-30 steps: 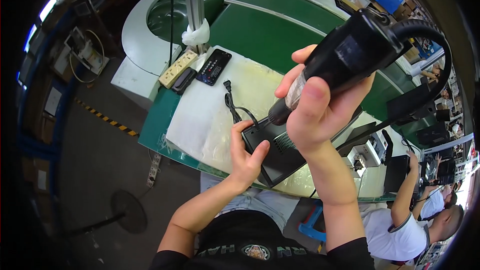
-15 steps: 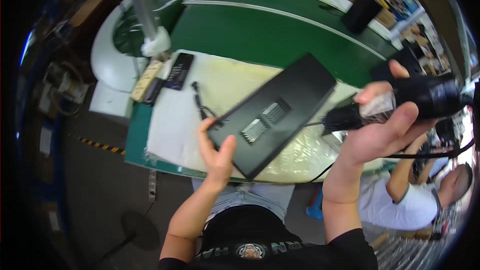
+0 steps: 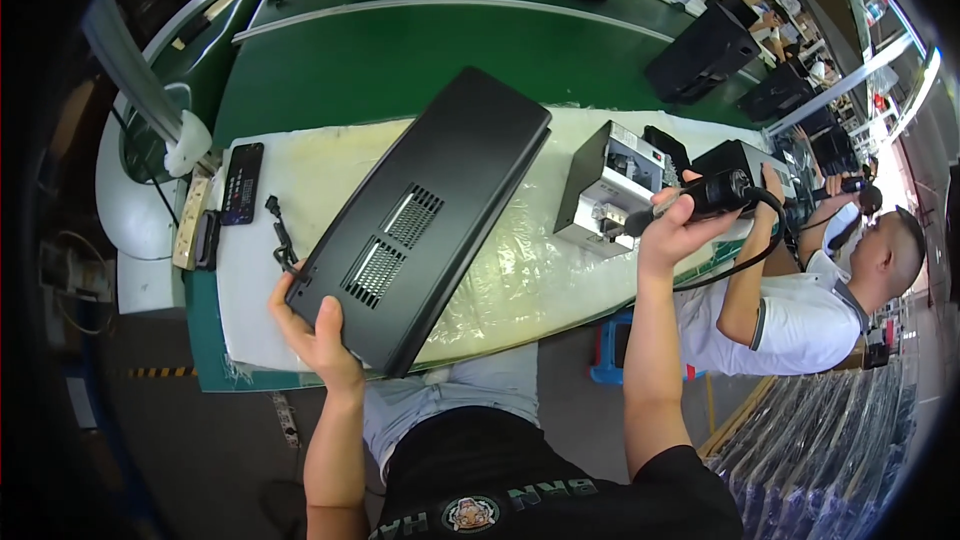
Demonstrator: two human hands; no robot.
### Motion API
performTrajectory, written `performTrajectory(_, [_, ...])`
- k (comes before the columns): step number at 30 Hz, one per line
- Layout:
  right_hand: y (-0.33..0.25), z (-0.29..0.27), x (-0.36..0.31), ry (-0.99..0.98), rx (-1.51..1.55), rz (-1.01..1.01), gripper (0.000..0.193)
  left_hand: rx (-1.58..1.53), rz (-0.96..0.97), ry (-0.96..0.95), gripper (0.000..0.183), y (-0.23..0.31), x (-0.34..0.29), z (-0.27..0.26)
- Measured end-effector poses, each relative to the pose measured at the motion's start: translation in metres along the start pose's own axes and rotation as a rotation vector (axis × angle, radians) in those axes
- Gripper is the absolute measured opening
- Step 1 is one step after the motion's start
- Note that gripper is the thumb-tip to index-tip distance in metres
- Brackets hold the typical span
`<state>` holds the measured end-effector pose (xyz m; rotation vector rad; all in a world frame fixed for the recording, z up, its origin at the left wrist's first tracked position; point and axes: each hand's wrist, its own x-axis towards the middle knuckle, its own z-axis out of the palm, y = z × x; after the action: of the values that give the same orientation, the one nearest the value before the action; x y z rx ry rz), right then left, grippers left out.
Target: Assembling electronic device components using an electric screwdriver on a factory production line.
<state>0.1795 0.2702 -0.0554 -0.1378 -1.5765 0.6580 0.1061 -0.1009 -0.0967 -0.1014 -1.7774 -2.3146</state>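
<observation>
My left hand [image 3: 325, 345] grips the near end of a long black case [image 3: 455, 160], thumb on top. Two slotted vent patches mark its face, and it is held tilted over the covered bench. In my right hand [image 3: 672, 235] is a black corded electric screwdriver [image 3: 718, 195], fingers wrapped round its body. Its front end is beside a grey metal box [image 3: 588, 185] that looks like a screw feeder; whether they touch I cannot tell. The cable loops down past my right wrist.
A short black cable [image 3: 280, 230], a remote control [image 3: 242, 183] and a power strip [image 3: 187, 230] lie on the left. Black speaker-like boxes [image 3: 700, 50] stand on the green conveyor [image 3: 430, 55]. A co-worker [image 3: 790, 310] sits close on the right, hand near my screwdriver.
My right hand has lowered the screwdriver and moved it beside the metal box. The black case remains in my left hand, and the view has shifted rightward.
</observation>
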Motion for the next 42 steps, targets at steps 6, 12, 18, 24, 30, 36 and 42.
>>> performTrajectory(6, [-0.111, 0.034, 0.024, -0.003, 0.161, 0.201, 0.054, 0.128, 0.065, 0.009, 0.055, -0.003, -0.001, 0.004])
performTrajectory(12, [-0.242, 0.126, 0.031, -0.245, 0.634, 0.348, 0.082, -0.073, -0.037, -0.012, 0.054, -0.003, -0.004, 0.003])
performTrajectory(18, [-0.275, 0.189, 0.016, -0.512, 0.663, -0.112, 0.062, -0.054, 0.020, 0.008, 0.050, -0.004, -0.003, 0.002])
performTrajectory(24, [-0.270, 0.210, -0.005, -0.545, 0.761, -0.100, 0.064, 0.027, 0.091, 0.000, 0.051, -0.004, 0.000, 0.002])
performTrajectory(30, [-0.277, 0.222, -0.027, -0.541, 0.876, -0.021, 0.064, 0.065, 0.113, -0.016, 0.052, -0.008, 0.002, -0.001])
performTrajectory(36, [-0.273, 0.231, -0.028, -0.560, 0.916, 0.029, 0.063, 0.089, 0.116, -0.251, 0.062, -0.006, 0.007, -0.034])
performTrajectory(42, [-0.272, 0.240, -0.029, -0.512, 0.950, 0.036, 0.066, 0.298, -0.098, -0.704, 0.092, 0.007, 0.040, -0.071])
